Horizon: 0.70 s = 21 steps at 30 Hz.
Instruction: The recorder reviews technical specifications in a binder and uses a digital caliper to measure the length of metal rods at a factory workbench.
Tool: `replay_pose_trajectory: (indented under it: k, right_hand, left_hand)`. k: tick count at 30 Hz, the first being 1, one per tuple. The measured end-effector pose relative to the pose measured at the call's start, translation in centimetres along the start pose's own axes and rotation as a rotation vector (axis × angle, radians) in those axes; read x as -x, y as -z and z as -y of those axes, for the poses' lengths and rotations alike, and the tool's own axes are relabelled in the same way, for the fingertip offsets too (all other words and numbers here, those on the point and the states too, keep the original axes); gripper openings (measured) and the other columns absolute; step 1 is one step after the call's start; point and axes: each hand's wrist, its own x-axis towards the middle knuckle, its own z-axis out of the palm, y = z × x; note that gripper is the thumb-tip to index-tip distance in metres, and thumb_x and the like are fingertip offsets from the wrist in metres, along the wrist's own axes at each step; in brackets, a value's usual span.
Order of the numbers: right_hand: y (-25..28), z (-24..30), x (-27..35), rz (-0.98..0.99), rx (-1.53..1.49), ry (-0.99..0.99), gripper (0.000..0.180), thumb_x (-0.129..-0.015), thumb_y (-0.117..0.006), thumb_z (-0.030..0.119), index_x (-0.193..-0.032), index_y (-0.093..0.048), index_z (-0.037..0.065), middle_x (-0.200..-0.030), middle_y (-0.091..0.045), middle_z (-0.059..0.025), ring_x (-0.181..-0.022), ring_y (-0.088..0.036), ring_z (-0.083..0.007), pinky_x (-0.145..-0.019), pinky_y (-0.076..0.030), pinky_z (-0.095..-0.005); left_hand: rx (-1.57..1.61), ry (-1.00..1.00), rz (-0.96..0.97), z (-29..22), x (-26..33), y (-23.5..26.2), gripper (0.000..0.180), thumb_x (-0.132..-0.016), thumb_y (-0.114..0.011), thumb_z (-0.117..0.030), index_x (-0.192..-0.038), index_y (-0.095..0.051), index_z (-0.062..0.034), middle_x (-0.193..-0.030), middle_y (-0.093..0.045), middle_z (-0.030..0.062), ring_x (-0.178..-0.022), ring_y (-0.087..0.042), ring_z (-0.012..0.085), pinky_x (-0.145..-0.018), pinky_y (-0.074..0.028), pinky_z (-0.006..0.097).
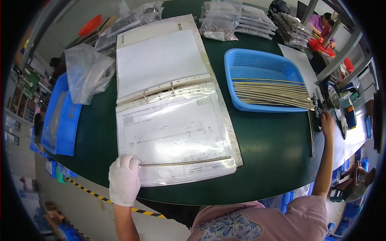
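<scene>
My left hand [125,180], in a white glove, is closed on one end of a thin metal rod [185,163]. The rod lies level across the lower part of a drawing sheet [169,136] in a clear sleeve, inside an open ring binder [221,116]. My bare right hand [327,123] reaches far to the right, its fingers closed at some dark-handled tools [319,106]; what exactly they hold is too small to tell. Beside it, another strip-like rod [311,134] lies on the table. A blue plastic basket [229,74] holds several similar rods [269,94].
Bags of small parts [221,24] are piled along the far edge. To the left stand a blue bin [68,124] and a clear plastic bag [86,68]. A metal bowl [333,97] sits at the right, near a shelf post [337,60]. Other people work farther off.
</scene>
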Motion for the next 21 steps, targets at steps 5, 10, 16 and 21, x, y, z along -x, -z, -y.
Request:
replay_pose_trajectory:
  k: [5,10,16,21]
  right_hand:
    - [-1.8,-4.3,-0.3,0.029,-0.220,0.065,0.034,-0.075,-0.054,0.018,-0.103,-0.058,-0.001,-0.095,-0.060,-0.0191,-0.091,-0.059,-0.0305,-0.078,-0.045,-0.0381]
    - [0.5,-2.2,-1.5,0.345,-0.128,-0.159,0.038,-0.060,-0.061,0.012,-0.096,-0.059,0.000,-0.085,-0.062,-0.0141,-0.080,-0.061,-0.0257,-0.070,-0.047,-0.0354]
    - [2.9,0.5,-1.7,0.038,-0.038,-0.078,0.029,-0.057,-0.061,0.012,-0.083,-0.053,0.004,-0.075,-0.057,-0.0132,-0.072,-0.058,-0.0280,-0.063,-0.043,-0.0383]
    - [1.7,0.0,-2.2,0.006,0.004,0.075,0.026,-0.058,-0.061,0.013,-0.079,-0.048,0.004,-0.070,-0.051,-0.0148,-0.069,-0.053,-0.0320,-0.062,-0.041,-0.0401]
  left_hand:
    - [-0.004,0.000,0.000,0.5,0.9,0.2,0.008,-0.074,-0.060,-0.006,-0.080,-0.055,-0.0071,-0.083,-0.055,0.0076,-0.078,-0.054,0.0271,-0.070,-0.044,0.038]
    - [0.303,0.129,-0.059,1.2,2.7,1.9,0.007,-0.077,-0.057,-0.001,-0.081,-0.052,-0.0041,-0.078,-0.053,0.0100,-0.072,-0.053,0.0254,-0.065,-0.043,0.034]
    - [0.834,0.419,-0.270,1.3,3.5,5.9,0.010,-0.078,-0.046,0.008,-0.082,-0.050,-0.0012,-0.080,-0.047,0.0065,-0.068,-0.046,0.0122,-0.062,-0.038,0.023]
    - [0.877,0.352,-0.427,1.5,3.2,9.8,0.014,-0.082,-0.059,-0.014,-0.081,-0.050,-0.0031,-0.074,-0.046,0.0063,-0.065,-0.044,0.0096,-0.057,-0.036,0.021]
